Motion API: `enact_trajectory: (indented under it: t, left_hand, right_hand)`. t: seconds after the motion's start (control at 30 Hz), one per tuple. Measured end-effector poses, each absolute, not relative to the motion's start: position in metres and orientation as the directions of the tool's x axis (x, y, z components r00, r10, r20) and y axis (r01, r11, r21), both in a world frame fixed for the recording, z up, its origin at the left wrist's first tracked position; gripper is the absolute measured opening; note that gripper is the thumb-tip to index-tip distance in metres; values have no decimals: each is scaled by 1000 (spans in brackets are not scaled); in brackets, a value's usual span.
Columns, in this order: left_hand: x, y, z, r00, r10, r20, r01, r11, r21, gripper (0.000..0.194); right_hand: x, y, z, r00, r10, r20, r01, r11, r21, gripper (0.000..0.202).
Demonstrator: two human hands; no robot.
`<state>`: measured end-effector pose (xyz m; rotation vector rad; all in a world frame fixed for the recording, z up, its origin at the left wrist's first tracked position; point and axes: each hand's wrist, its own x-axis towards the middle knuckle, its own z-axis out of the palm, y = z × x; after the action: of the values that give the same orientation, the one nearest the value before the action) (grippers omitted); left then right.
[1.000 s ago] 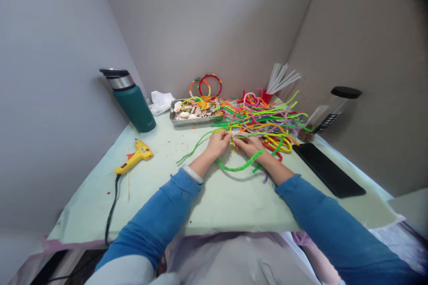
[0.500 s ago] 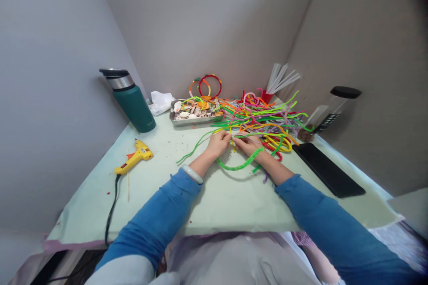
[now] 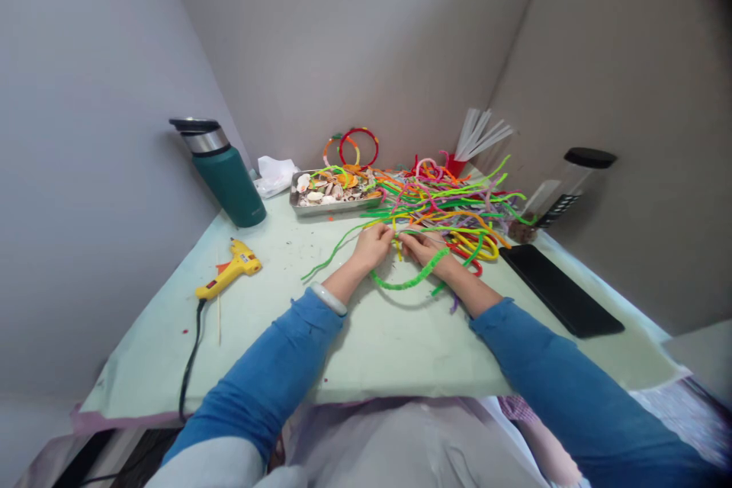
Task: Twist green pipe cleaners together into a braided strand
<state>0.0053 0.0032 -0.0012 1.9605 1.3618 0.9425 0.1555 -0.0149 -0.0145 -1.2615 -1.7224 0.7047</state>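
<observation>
left hand (image 3: 373, 245) and right hand (image 3: 424, 248) angled inward, pretty much touching, fingertips pinched tight on what looks like one fuzzy green loop (image 3: 409, 284), that's on the near right side of the shell tray (image 3: 337, 208)

I'm in a craft nook: my counter (image 3: 394, 358) holds a hot-glue gun (image 3: 232, 272) at left, seashells (image 3: 315, 197) and pipe cleaners (image 3: 477, 219) mid-frame.

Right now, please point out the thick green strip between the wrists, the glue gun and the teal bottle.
Green strip (image 3: 406, 287), head view: lower curve.
Glue gun (image 3: 226, 276), head view: yellow handle.
Bottle (image 3: 229, 184), head view: teal side.
</observation>
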Motion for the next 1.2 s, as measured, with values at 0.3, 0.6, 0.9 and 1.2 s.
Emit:
enact_trajectory:
  t: [0.3, 0.6, 0.9, 1.2]
  left_hand:
    - [5, 3, -4, 250, 939, 236, 549, -338, 765, 24]
    - [6, 2, -2, 257, 937, 238, 549, -345, 761, 23]
    - [6, 2, 0, 208, 954, 214, 583, -297, 756, 23]
    - [7, 1, 1, 182, 963, 198, 590, -268, 761, 22]
  right_hand:
    - [157, -17, -13, -133, 963, 235, 387, 269, -882, 52]
    - [158, -13, -15, -132, 976, 171, 378, 209, -902, 63]
    - [156, -15, -11, -131, 966, 225, 415, 259, -872, 50]
    - [155, -19, -7, -170, 954, 248, 379, 295, -877, 37]
